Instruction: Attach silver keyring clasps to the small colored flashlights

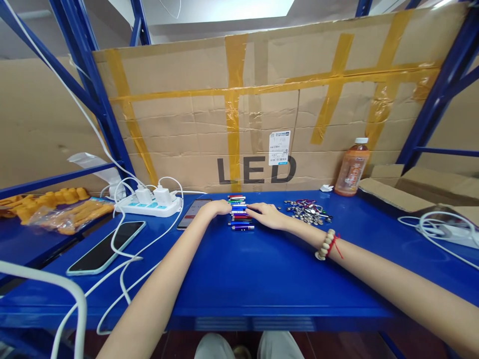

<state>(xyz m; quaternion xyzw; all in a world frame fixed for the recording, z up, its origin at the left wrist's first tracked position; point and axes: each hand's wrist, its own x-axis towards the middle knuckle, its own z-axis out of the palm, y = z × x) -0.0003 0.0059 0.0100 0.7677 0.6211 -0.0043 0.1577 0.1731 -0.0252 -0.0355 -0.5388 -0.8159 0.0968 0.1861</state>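
Note:
A row of small coloured pen-like sticks (241,213) lies on the blue table (262,269), near the cardboard wall. My left hand (219,207) rests against the row's left side with its fingers curled onto the sticks. My right hand (266,215) lies against the row's right side, fingers stretched toward it and touching the sticks. A bead bracelet with a red string (326,244) sits on my right wrist. A pile of small metal clips and key rings (307,210) lies just right of my right hand.
A phone (107,248) lies at the left, and another phone (192,212) next to my left hand. A white power strip (149,204) with chargers and cables sits behind. An orange drink bottle (352,169), an open carton (419,192) and orange parts in a bag (63,212) stand around.

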